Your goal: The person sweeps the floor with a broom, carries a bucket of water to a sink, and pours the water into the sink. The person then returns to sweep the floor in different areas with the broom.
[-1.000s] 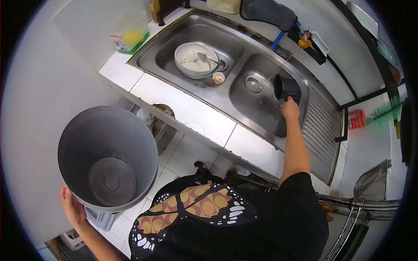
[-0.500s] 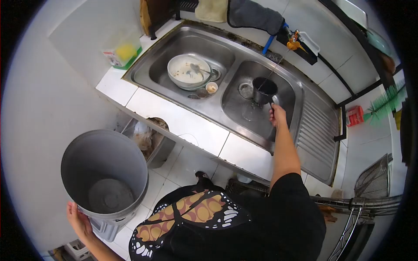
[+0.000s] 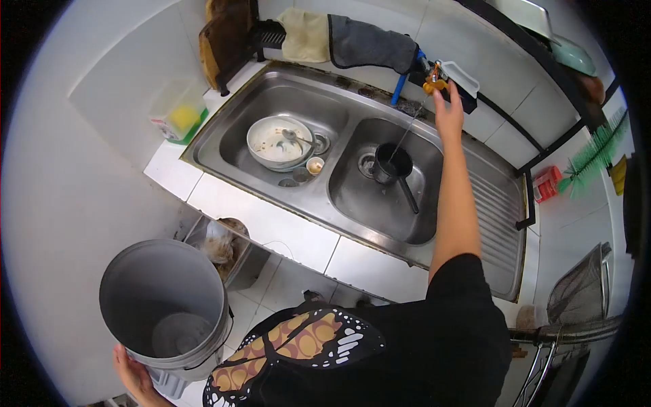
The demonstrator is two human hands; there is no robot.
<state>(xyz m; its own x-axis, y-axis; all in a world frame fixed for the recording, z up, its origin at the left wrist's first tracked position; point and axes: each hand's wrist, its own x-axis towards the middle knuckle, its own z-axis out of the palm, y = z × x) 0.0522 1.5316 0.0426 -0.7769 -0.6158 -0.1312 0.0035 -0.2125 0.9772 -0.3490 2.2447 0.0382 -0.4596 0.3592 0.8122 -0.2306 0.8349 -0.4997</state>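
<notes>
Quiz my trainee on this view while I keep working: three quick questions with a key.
1. True or false: water from the faucet runs into the black pot.
2. Which hand is at the rim of the gray bucket?
3. Where does the spoon lie?
A) in the gray bucket
B) in the white bowl
C) in the black pot

Key: 1. True. 2. The left hand. 3. B.

black pot [image 3: 393,163], upright in basin [image 3: 366,210] | orange tap [image 3: 430,87], running | grey bucket [image 3: 163,292], open-topped
</notes>
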